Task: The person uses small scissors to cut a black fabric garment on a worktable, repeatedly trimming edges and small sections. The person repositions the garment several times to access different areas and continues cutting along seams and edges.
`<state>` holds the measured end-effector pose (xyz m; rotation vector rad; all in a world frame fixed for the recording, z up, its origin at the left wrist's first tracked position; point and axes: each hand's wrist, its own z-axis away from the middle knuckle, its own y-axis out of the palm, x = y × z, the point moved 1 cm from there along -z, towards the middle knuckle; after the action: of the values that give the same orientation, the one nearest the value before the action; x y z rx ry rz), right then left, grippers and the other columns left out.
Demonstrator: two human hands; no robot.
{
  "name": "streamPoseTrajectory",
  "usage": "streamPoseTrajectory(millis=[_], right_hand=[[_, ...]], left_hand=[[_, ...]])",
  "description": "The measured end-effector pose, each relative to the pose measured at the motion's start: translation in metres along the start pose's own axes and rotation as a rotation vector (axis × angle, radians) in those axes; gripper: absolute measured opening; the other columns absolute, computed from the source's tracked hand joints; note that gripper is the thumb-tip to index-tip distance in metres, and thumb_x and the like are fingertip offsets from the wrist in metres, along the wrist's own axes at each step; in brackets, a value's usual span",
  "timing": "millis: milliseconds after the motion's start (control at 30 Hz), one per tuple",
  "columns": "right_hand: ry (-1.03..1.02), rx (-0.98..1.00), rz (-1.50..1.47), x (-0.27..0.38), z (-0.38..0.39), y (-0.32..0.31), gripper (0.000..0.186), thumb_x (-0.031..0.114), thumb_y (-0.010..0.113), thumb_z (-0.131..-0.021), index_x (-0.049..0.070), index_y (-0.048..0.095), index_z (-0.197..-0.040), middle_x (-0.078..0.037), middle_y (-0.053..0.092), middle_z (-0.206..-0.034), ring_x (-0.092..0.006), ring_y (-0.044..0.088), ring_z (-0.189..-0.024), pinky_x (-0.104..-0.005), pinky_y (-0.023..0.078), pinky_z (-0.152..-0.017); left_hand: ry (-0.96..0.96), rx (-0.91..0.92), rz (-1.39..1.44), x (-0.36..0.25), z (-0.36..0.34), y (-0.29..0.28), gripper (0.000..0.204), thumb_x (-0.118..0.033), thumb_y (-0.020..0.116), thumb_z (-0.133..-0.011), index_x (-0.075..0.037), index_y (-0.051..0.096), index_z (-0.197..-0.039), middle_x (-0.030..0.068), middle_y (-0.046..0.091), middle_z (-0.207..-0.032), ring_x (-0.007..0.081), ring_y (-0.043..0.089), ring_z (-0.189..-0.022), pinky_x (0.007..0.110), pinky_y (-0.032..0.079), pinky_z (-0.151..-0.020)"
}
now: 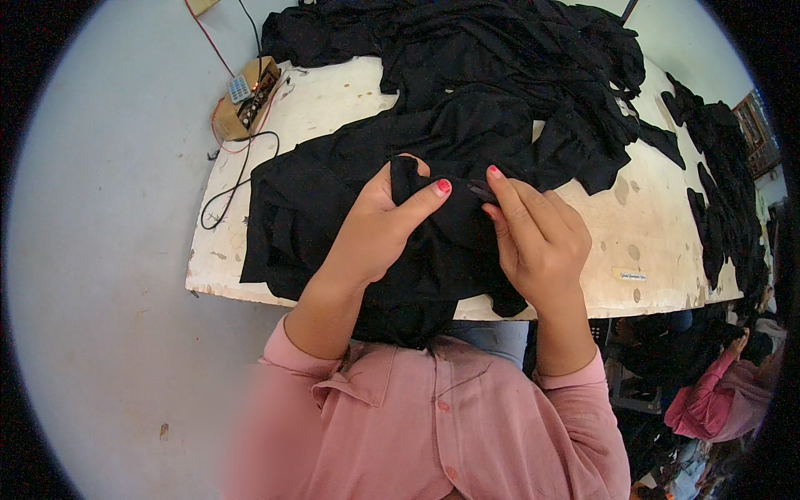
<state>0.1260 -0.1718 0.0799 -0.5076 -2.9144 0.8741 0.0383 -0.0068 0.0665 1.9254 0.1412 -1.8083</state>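
Note:
A black cloth garment point(325, 187) lies spread and rumpled in front of me, partly hanging over the near table edge. My left hand point(387, 212) is closed on a fold of it, thumb on top, with a bit of the fabric raised between thumb and fingers. Just to the right, my right hand point(537, 229) pinches a small dark pointed tool point(482, 192) between thumb and fingers. Its tip points left toward the held fold. Most of the tool is hidden by my fingers and blends into the black cloth, so its exact kind is unclear.
More black garments point(500, 50) are heaped at the table's far side. At the far left, a wooden box point(250, 100) with wires and a small keypad sits on the stained pale table point(658, 217). Black pieces point(725, 192) lie along the right. Another person point(725, 396) is at lower right.

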Motion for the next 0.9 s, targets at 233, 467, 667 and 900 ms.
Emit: streamPoseTrajectory(millis=[233,467,667,900], right_hand=[[-0.045,-0.018,0.031,-0.004,-0.003,0.004,0.038,0.015,0.072,-0.073,0.009,0.068,-0.111,0.0,0.065,-0.087,-0.0128,0.051,-0.056,-0.0266,0.039,-0.047],[0.356,0.076,-0.608,-0.02,-0.003,0.004,0.044,0.01,0.073,-0.077,0.002,0.06,-0.118,-0.009,0.066,-0.102,-0.0133,0.06,-0.078,-0.0247,0.047,-0.071],[0.708,0.512,-1.247,-0.047,-0.002,0.017,0.027,0.012,0.075,-0.075,0.002,0.065,-0.098,0.001,0.062,-0.084,-0.0059,0.054,-0.074,-0.0219,0.042,-0.065],[0.787,0.464,-1.204,-0.067,0.012,0.011,0.019,0.016,0.079,-0.074,0.003,0.067,-0.081,0.006,0.057,-0.068,-0.0013,0.046,-0.062,-0.0192,0.034,-0.055]], left_hand=[[0.01,0.02,0.005,-0.002,-0.005,0.001,0.018,-0.018,0.069,-0.086,-0.009,0.057,-0.095,-0.0042,0.051,-0.088,0.0052,0.046,-0.082,0.02,0.037,-0.073],[-0.018,0.08,-0.001,-0.002,-0.005,0.001,0.017,-0.017,0.069,-0.086,-0.008,0.056,-0.095,-0.0045,0.052,-0.088,0.005,0.047,-0.082,0.021,0.039,-0.074],[0.119,-0.035,-0.299,-0.014,-0.006,-0.011,0.02,-0.017,0.071,-0.085,-0.007,0.055,-0.093,-0.0038,0.052,-0.085,0.0066,0.047,-0.08,0.021,0.039,-0.074],[0.09,-0.151,-0.195,-0.02,-0.006,-0.043,0.025,-0.02,0.074,-0.082,-0.006,0.058,-0.095,-0.0036,0.052,-0.086,0.0073,0.046,-0.081,0.021,0.037,-0.077]])
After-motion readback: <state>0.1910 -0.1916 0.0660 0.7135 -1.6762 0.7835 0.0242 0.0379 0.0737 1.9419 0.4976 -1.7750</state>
